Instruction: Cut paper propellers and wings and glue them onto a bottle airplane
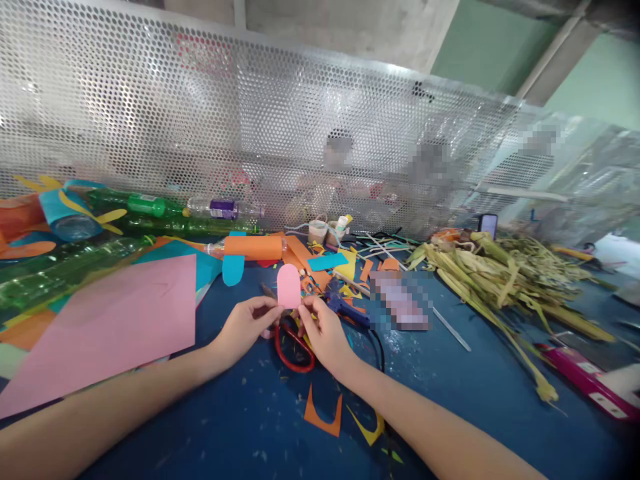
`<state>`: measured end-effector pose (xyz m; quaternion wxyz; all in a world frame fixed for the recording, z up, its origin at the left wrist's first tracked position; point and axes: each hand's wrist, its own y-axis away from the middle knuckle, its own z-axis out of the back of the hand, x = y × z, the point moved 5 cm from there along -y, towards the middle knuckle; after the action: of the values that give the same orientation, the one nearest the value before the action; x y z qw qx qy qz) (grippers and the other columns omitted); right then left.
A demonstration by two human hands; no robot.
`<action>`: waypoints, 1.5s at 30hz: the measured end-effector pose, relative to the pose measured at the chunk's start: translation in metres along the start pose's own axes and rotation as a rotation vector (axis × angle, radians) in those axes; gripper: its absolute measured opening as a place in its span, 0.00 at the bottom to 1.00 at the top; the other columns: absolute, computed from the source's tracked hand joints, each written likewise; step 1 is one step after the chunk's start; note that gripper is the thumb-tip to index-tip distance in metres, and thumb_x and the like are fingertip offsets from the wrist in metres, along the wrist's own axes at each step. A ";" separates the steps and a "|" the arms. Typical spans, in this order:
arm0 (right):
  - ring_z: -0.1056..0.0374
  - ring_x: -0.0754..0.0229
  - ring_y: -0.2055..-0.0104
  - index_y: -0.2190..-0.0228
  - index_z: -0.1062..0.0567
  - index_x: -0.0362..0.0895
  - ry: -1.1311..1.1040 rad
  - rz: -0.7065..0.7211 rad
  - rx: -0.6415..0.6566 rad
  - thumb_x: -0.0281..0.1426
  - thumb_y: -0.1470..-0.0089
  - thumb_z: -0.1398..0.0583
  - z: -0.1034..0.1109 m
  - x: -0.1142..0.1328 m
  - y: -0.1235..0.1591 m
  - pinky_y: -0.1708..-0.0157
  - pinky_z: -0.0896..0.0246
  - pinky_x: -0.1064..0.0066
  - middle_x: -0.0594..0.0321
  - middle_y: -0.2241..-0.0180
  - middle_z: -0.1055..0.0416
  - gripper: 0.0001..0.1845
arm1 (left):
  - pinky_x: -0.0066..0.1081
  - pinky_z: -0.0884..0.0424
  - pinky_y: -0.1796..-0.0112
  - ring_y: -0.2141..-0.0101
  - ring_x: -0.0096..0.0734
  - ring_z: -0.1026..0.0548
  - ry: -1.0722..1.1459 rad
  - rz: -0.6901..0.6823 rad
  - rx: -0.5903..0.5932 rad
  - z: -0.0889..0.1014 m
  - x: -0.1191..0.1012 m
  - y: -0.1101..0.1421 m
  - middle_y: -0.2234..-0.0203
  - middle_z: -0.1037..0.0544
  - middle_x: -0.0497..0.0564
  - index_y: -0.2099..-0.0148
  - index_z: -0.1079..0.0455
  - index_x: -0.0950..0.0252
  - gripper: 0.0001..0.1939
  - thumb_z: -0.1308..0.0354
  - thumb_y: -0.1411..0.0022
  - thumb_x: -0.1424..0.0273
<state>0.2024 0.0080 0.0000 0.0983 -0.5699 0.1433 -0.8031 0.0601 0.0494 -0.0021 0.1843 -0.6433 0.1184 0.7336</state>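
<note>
Between my two hands a small pink paper piece (289,287) with a rounded top is held upright. My left hand (249,327) pinches its lower left corner, and my right hand (323,332) pinches the lower right one. Just beneath them lie scissors with red handles (296,365), partly hidden by my fingers. Beyond my right hand rests a blue glue gun (350,309) with a dark cord. A large pink paper sheet (125,310) lies to the left, on top of other coloured sheets. Orange (324,421) and yellow paper scraps (369,430) lie nearer to me.
Behind stands a perforated translucent screen (310,107), with blurred people beyond it. An orange-wrapped bottle (255,248) and green bottles (145,203) lie at the back left. Dried husks (480,273) are heaped on the right of the blue table (220,420). A blurred phone-like object (403,300) lies nearby.
</note>
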 end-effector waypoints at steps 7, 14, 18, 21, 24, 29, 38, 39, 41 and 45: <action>0.36 0.66 0.79 0.70 0.36 0.45 -0.001 -0.015 -0.007 0.36 0.41 0.50 0.002 0.001 -0.001 0.77 0.38 0.74 0.65 0.72 0.34 0.10 | 0.23 0.35 0.78 0.80 0.21 0.34 0.075 0.001 0.043 -0.002 0.006 -0.002 0.78 0.31 0.45 0.66 0.33 0.68 0.13 0.41 0.48 0.63; 0.35 0.65 0.80 0.70 0.36 0.45 -0.027 -0.037 -0.019 0.38 0.42 0.50 0.004 -0.003 -0.003 0.78 0.37 0.72 0.65 0.72 0.34 0.10 | 0.22 0.37 0.80 0.81 0.19 0.35 0.077 0.011 0.066 -0.004 0.003 -0.002 0.76 0.30 0.46 0.65 0.33 0.68 0.14 0.39 0.51 0.63; 0.36 0.65 0.80 0.70 0.36 0.45 -0.039 -0.034 -0.003 0.37 0.42 0.49 0.002 -0.004 -0.002 0.78 0.38 0.72 0.64 0.72 0.33 0.10 | 0.23 0.38 0.79 0.81 0.19 0.36 0.045 0.004 0.068 -0.004 0.004 -0.002 0.77 0.30 0.46 0.66 0.31 0.68 0.13 0.40 0.49 0.63; 0.36 0.65 0.79 0.69 0.35 0.45 -0.069 -0.043 0.010 0.37 0.42 0.49 0.001 -0.003 -0.001 0.79 0.37 0.73 0.64 0.72 0.33 0.09 | 0.23 0.37 0.78 0.82 0.18 0.36 0.048 -0.008 0.057 -0.003 0.006 -0.002 0.78 0.30 0.45 0.68 0.31 0.68 0.13 0.41 0.48 0.62; 0.35 0.64 0.76 0.67 0.34 0.44 -0.064 -0.055 0.023 0.37 0.43 0.47 0.000 -0.002 -0.001 0.79 0.37 0.74 0.63 0.72 0.33 0.09 | 0.23 0.37 0.78 0.81 0.19 0.36 0.073 -0.020 0.056 -0.002 0.008 -0.003 0.78 0.30 0.45 0.68 0.32 0.67 0.13 0.40 0.48 0.61; 0.32 0.60 0.67 0.65 0.30 0.43 0.080 0.013 0.046 0.33 0.46 0.43 -0.001 0.005 0.000 0.70 0.35 0.72 0.61 0.68 0.29 0.08 | 0.23 0.37 0.78 0.80 0.20 0.36 0.039 -0.147 0.086 -0.003 -0.001 -0.002 0.77 0.31 0.46 0.70 0.31 0.68 0.13 0.40 0.48 0.62; 0.30 0.58 0.63 0.60 0.28 0.42 0.071 0.039 0.043 0.31 0.46 0.44 -0.001 0.009 -0.001 0.66 0.34 0.70 0.58 0.63 0.26 0.11 | 0.24 0.37 0.76 0.78 0.22 0.35 -0.007 -0.126 0.113 -0.005 -0.008 0.000 0.74 0.28 0.48 0.66 0.30 0.68 0.11 0.42 0.47 0.64; 0.29 0.58 0.63 0.60 0.28 0.42 0.057 0.039 0.043 0.30 0.46 0.44 -0.001 0.009 -0.001 0.65 0.34 0.70 0.58 0.63 0.26 0.11 | 0.24 0.37 0.76 0.77 0.23 0.35 -0.012 -0.111 0.111 -0.005 -0.008 0.000 0.73 0.27 0.49 0.65 0.29 0.68 0.11 0.42 0.47 0.64; 0.29 0.57 0.63 0.61 0.28 0.41 0.048 0.038 0.041 0.30 0.46 0.44 -0.001 0.011 -0.001 0.64 0.34 0.70 0.57 0.64 0.26 0.10 | 0.24 0.36 0.75 0.76 0.23 0.34 -0.020 -0.080 0.106 -0.005 -0.006 0.000 0.73 0.27 0.49 0.65 0.29 0.68 0.12 0.42 0.47 0.64; 0.29 0.58 0.65 0.63 0.28 0.40 0.054 0.012 0.029 0.30 0.47 0.44 -0.001 0.012 0.000 0.66 0.34 0.71 0.57 0.65 0.27 0.10 | 0.24 0.36 0.75 0.77 0.23 0.34 -0.027 -0.064 0.100 -0.004 -0.001 0.000 0.75 0.29 0.47 0.66 0.30 0.67 0.11 0.43 0.46 0.63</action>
<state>0.1976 0.0048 0.0101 0.1076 -0.5456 0.1378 -0.8196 0.0637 0.0474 -0.0016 0.2412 -0.6267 0.1319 0.7291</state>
